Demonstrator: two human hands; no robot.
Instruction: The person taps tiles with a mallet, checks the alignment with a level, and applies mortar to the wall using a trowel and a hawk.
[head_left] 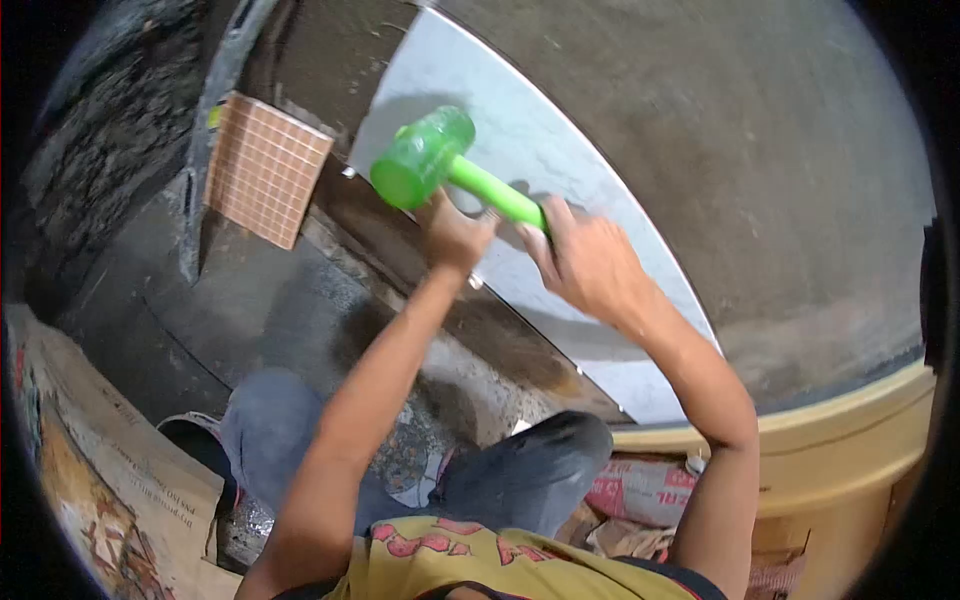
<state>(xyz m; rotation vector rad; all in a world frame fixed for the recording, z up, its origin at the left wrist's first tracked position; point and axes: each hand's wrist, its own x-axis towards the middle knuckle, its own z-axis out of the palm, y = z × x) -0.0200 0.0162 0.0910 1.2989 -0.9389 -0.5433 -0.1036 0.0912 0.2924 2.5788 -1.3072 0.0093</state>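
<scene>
My right hand [590, 255] is wrapped around the handle of a green rubber mallet [425, 155]. The mallet's head hangs over a large white marbled tile [535, 130] set against the grey wall. At the tile's lower edge is my left hand [457, 238], thumb and fingers apart, partly hidden behind the mallet head. It holds nothing that I can see and appears to rest against the tile. Small white spacers [476, 282] stick out along the tile's bottom edge.
A brown gridded tile [265, 170] leans at the left beside a long grey metal bar [195, 190]. Cement bags [110, 440] lie at lower left, near a bucket [190, 430]. A red-and-white sack [640, 490] and a yellowish basin-like rim [840, 430] are at lower right.
</scene>
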